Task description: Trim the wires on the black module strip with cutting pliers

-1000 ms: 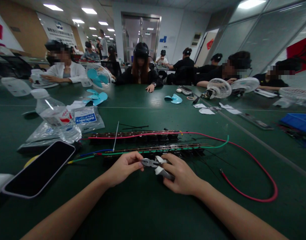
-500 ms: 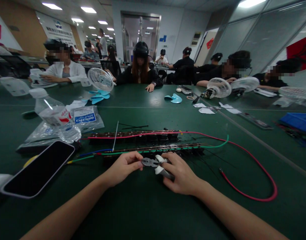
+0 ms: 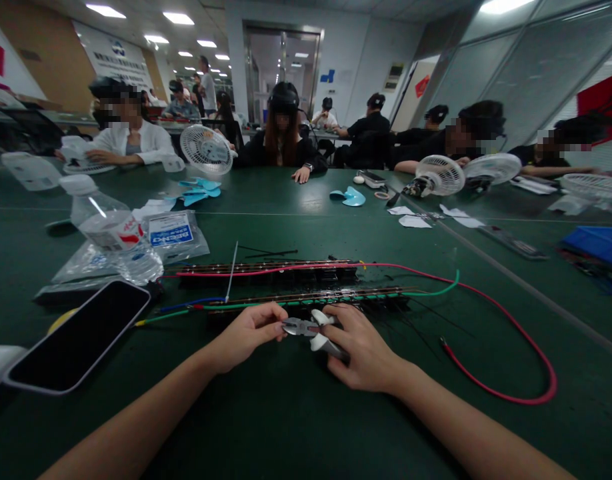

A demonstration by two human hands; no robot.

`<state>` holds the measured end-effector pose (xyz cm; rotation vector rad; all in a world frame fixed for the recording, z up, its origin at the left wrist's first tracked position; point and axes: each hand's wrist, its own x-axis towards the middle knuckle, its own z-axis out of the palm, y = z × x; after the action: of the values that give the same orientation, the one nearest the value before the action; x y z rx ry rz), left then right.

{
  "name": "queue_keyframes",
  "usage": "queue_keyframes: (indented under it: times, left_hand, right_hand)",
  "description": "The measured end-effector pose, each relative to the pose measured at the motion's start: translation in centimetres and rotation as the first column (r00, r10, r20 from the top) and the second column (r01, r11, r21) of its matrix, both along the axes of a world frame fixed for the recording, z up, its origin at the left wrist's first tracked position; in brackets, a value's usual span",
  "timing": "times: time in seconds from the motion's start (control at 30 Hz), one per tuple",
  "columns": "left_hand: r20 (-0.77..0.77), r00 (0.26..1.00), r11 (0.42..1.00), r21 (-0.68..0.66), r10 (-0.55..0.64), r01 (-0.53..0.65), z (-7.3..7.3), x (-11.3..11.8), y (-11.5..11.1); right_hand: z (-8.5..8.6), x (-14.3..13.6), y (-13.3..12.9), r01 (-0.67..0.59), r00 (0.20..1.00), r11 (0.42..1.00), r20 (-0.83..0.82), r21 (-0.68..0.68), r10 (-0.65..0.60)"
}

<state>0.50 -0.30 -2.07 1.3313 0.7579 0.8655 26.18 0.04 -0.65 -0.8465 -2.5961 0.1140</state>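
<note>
My right hand [image 3: 359, 347] is closed round the pale handles of a pair of pliers [image 3: 301, 327], whose grey jaws point left. At the jaw tips, the thumb and fingers of my left hand [image 3: 251, 333] are pinched together; whatever lies between them is hidden. Just beyond both hands runs a long black strip with a green wire [image 3: 271, 301] along it. Behind that is a second black strip with a red wire [image 3: 281, 269] along its length. A white cable tie [image 3: 232, 270] stands up from the nearer strip.
A phone [image 3: 81, 337], a water bottle [image 3: 111, 227] and a plastic bag [image 3: 176, 233] lie to the left. The red wire's loose end [image 3: 501, 397] curves round at the right. Across the table, people sit near fans [image 3: 439, 177] and blue fan blades [image 3: 349, 196].
Both hands and the pliers keep nearly the same place; the jaws look darker and sharper now. Across the table, the fan at left has shifted slightly up and right.
</note>
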Motion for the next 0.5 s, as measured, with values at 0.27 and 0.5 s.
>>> queue_keyframes:
  times: [0.27, 0.5]
  left_hand:
    - [0.077, 0.995, 0.996, -0.054, -0.068, 0.072, -0.14, -0.16, 0.0]
    - [0.145, 0.983, 0.989, -0.075, -0.115, 0.127, 0.33, -0.18, -0.19]
  right_hand:
    - [-0.36, -0.14, 0.02, 0.009, 0.999, 1.0, 0.049, -0.003, -0.009]
    - [-0.47, -0.14, 0.08, -0.013, 0.999, 1.0, 0.046, 0.01, 0.013]
